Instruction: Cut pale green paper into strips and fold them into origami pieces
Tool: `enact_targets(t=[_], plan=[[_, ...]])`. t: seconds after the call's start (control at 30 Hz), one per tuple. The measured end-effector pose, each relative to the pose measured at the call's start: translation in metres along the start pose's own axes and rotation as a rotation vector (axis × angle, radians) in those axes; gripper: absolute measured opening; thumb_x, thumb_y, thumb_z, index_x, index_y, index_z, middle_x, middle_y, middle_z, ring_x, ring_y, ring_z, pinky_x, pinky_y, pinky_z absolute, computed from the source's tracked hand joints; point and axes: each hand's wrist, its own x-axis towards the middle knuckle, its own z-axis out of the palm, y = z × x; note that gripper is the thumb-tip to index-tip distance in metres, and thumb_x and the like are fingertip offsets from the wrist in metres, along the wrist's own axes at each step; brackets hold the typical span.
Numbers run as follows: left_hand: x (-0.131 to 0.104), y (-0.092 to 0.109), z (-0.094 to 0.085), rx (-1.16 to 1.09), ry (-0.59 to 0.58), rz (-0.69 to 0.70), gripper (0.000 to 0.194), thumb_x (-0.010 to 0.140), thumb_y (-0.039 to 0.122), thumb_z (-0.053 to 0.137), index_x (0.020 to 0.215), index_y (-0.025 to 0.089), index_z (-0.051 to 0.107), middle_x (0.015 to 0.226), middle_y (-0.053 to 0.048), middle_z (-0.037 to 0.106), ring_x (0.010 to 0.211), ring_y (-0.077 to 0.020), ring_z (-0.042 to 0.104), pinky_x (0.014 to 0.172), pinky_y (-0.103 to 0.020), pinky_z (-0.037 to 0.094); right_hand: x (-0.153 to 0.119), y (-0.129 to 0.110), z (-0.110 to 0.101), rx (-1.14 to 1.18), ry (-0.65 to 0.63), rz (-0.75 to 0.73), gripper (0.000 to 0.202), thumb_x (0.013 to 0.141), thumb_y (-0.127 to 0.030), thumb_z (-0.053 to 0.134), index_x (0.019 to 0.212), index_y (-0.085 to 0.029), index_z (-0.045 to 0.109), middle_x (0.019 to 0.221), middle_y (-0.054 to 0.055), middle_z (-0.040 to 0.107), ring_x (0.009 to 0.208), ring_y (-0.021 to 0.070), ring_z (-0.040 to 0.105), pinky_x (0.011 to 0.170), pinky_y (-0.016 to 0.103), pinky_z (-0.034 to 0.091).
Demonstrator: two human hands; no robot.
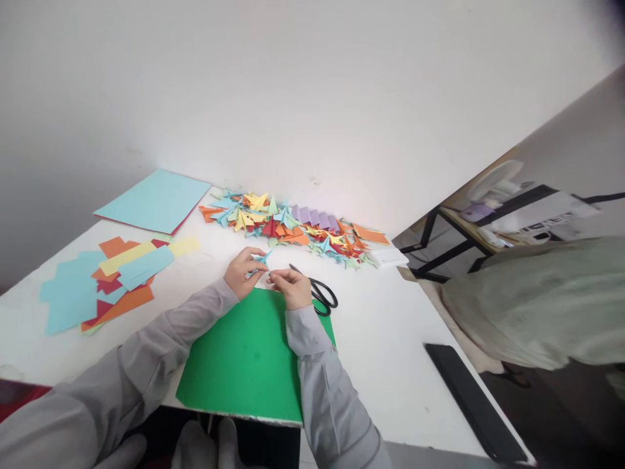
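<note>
A small folded piece of light blue paper (264,258) is pinched between the thumb and fingers of my left hand (243,272). Close beside it, my right hand (293,286) has its thumb and fingers pressed together near the lower end of the paper; what lies between them is too small to make out. Both hands are above the far edge of a green sheet (244,358). Black-handled scissors (323,296) lie just right of my right hand, their blades partly hidden behind it.
Beyond my hands lies a long pile of folded paper pieces (271,225) in many colours. Cut paper strips (146,266) are spread at the left, below a large light blue sheet (156,198). A black flat bar (471,397) lies along the right edge; a person (547,306) is beyond it.
</note>
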Motion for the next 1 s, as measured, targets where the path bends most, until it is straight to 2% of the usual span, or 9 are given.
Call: enact_targets(t=[0.2,0.5,1.0], plan=[[-0.0002,0.0014,0.0004,0.000,-0.020,0.017,0.015,0.072,0.006,0.053,0.074,0.016,0.064,0.100,-0.008,0.054,0.090,-0.0168,0.056,0.075,-0.031,0.047,0.0043,0.0065,-0.0031,0.094,-0.002,0.101,0.016,0.044,-0.024,0.075,0.054,-0.016,0.065,0.049,0.000,0.064,0.047,0.0116,0.058,0.046,0.022,0.044],[-0.0002,0.0031,-0.0001,0.007,-0.040,0.023,0.016,0.073,0.006,0.052,0.075,0.017,0.064,0.100,-0.008,0.054,0.092,-0.0164,0.055,0.077,-0.031,0.047,0.0012,0.0013,-0.0018,0.169,-0.035,0.196,0.018,0.042,-0.022,0.075,0.054,-0.016,0.064,0.050,0.001,0.065,0.049,0.0129,0.061,0.046,0.021,0.047],[-0.0011,0.0028,0.0004,0.002,-0.037,0.019,0.016,0.073,0.006,0.052,0.075,0.017,0.064,0.099,-0.008,0.054,0.093,-0.0170,0.055,0.079,-0.031,0.046,0.0018,0.0032,-0.0017,0.207,-0.051,0.198,0.018,0.044,-0.021,0.077,0.056,-0.015,0.064,0.048,0.000,0.064,0.047,0.0109,0.060,0.043,0.018,0.046]])
